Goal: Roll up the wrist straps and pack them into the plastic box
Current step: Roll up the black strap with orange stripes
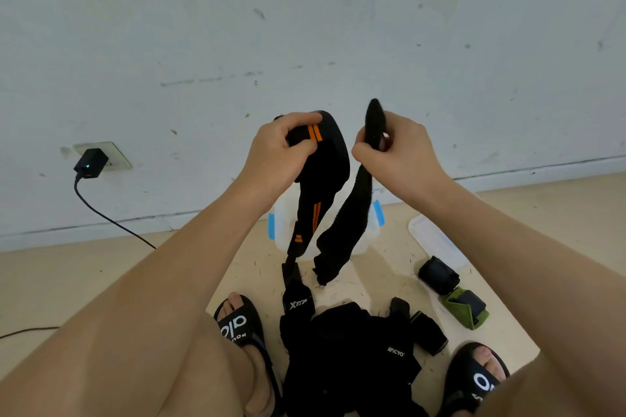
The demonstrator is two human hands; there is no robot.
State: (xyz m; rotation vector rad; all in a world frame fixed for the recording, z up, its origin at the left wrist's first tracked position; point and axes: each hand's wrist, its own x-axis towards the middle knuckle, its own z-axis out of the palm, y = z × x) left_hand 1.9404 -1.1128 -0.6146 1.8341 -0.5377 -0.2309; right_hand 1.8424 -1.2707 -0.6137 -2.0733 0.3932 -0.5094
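Head view looks down at two hands held up in front of a white wall. At about 10 o'clock from the middle, the left hand (288,145) grips a black strap with orange stripes (327,176); thumb and fingers curl round its top, and the rest hangs down. At about 2 o'clock, the right hand (396,152) pinches a plain black strap (352,213), with the short end poking up and the long end dangling. Both straps look soft, floppy and light, so they will bend any way. I think it is best to hold one by its end and roll it tight, keeping fingers on the roll so it does not spring open. Behind the hanging straps, the plastic box (283,223) sits on the floor, see-through with blue clips. At 6 o'clock lies a pile of black straps (355,349). At 4 o'clock lies a rolled strap (438,274).
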